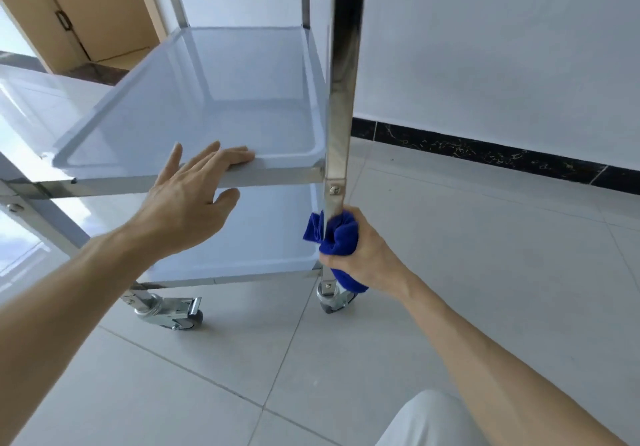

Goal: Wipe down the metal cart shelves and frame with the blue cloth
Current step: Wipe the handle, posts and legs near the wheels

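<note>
Two bare hands at a stainless-steel cart: the right hand (pixel 360 255) curls its fingers round the bunched blue cloth (pixel 337 237), wrapping it about the shiny upright steel corner post (pixel 341 99) between the grey middle shelf (pixel 194 99) and the grey bottom shelf (pixel 256 237). Left hand (pixel 187 199), fingers straight, steadies the middle shelf's front rim. Post axis runs vertical; little room remains below before the swivel caster (pixel 334 298), long bare post above
</note>
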The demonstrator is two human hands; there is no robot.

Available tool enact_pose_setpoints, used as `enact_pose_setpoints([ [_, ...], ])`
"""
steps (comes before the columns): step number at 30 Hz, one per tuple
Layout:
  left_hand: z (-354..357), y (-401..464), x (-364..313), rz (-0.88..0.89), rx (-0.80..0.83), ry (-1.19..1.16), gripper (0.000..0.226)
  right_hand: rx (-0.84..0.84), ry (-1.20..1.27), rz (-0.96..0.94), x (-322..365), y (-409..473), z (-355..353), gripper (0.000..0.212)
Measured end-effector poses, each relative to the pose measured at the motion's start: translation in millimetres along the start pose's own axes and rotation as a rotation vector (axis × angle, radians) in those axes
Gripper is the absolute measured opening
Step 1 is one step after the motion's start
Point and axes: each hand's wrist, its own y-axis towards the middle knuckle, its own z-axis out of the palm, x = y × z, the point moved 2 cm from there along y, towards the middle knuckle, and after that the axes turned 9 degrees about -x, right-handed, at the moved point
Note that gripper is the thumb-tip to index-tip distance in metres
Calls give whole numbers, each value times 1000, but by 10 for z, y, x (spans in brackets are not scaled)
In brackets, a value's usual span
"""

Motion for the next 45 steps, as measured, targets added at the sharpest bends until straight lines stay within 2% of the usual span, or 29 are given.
enact_pose_setpoints([
  [3,-144,-112,-12,-131,-69,-99,41,97,-37,-5,113,-97,215,56],
  [6,-358,-203,-144,-245,-158,-345,32,171,-65,-57,204,-171,460,62],
  [10,-690,-170,-467,-233,-251,-762,41,249,-20,-21,269,-197,665,66],
  [13,-884,-145,-585,-251,-345,-890,48,203,172,71,321,-150,677,58],
  [17,-984,-191,-517,-342,-447,-882,44,83,550,299,464,28,564,52],
  [22,-1098,-235,-350,-403,-521,-878,57,38,728,347,813,363,552,54],
  [26,-1182,-354,-223,-421,-567,-895,65,0,747,381,1065,611,720,52],
  [32,-1235,-587,-26,-401,-624,-775,68,-170,748,448,1377,1029,971,40],
  [37,-1305,-711,129,-411,-775,-751,73,-222,647,571,1546,1332,1087,62],
  [41,-1369,-775,206,-438,-899,-789,65,-153,551,614,1555,1434,1164,73],
  [45,-1391,-784,249,-440,-985,-765,58,-67,534,592,1534,1495,1220,71],
])
